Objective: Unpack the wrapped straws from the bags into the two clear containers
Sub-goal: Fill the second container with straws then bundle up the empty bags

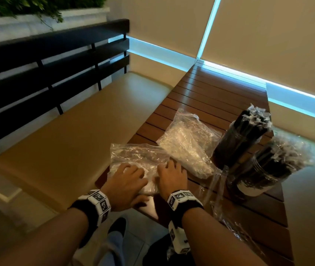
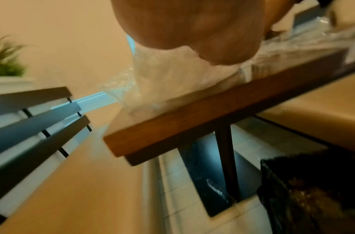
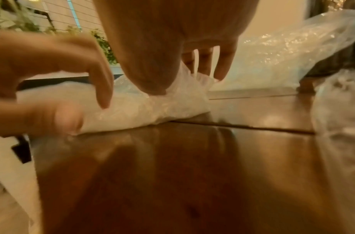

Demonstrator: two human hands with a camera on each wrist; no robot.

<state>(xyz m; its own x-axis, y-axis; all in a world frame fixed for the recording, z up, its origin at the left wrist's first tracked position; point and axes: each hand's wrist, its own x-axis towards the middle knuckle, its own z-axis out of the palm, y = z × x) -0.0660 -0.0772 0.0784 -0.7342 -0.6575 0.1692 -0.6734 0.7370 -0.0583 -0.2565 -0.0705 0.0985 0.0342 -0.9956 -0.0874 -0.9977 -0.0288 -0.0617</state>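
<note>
- Both hands lay on the crumpled clear plastic bag (image 1: 133,160) at the near left corner of the slatted brown wooden table (image 1: 206,93).
- Left hand (image 1: 126,181): fingers bent down onto the bag's top and the thumb at its near end; whether it pinched the film or only pressed it could not be told.
- Right hand (image 1: 172,175): fingers bent down into the bag's film, heel of the hand on top (right wrist view); grip or mere press could not be told.
- This bag looked flattened; no dark straws showed in it. Judged empty or nearly so.
- A second clear plastic bag (image 1: 187,146) lay just beyond, toward the table's middle, touched by neither hand; also pale, no dark straws visible.
- Two clear cylindrical containers (image 1: 235,144) stood at the right edge, both packed with dark wrapped straws (image 1: 256,120) standing on end, wrapper tips projecting above the rims.
- Loose clear film (image 1: 218,181) lay beside the nearer container.
- Judgement: unpacking appeared largely complete; remaining, at most, checking the bags for stragglers and clearing them off.
</note>
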